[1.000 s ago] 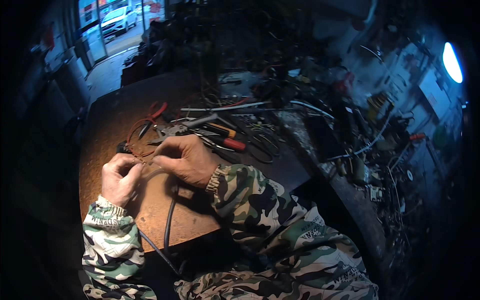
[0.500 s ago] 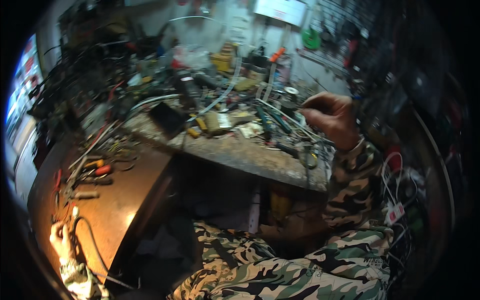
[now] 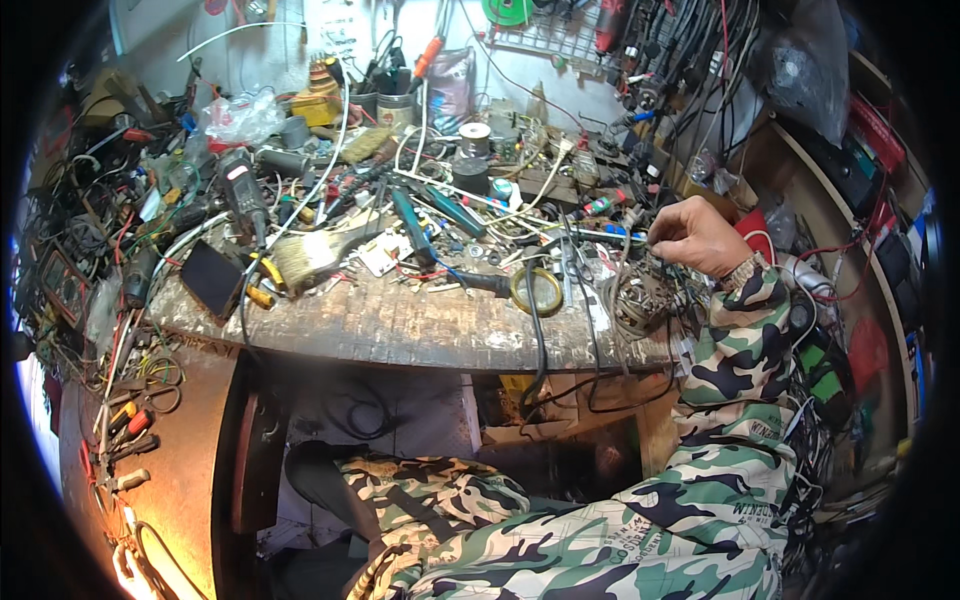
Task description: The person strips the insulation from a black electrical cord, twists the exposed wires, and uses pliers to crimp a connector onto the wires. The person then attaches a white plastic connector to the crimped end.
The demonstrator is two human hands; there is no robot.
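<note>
My right hand [image 3: 700,238] hovers over the right end of the cluttered bench, thumb and fingertips pinched together. What sits between them, if anything, is too small to make out. Beneath it lies a tangled coil of grey cord [image 3: 632,300], and a magnifying glass [image 3: 537,292] with a brass-coloured rim is to its left. At the lower left, in strong lamp glare, my left hand [image 3: 130,574] rests low by the brown side table [image 3: 185,440] with curled fingers. Glare hides what they hold. A dark cable [image 3: 165,550] bends beside it.
Pliers with orange and red handles [image 3: 135,420] lie on the side table. Across the bench [image 3: 420,325] are a wide brush [image 3: 305,258], green-handled pliers [image 3: 412,228], a solder spool [image 3: 474,140], a dark flat panel [image 3: 212,278] and many wires. Cables hang at right.
The view has swung right and steadied, so the bench appears further left. My right hand stays raised at the bench's right side, fingers still pinched. My left hand sits lower in view.
</note>
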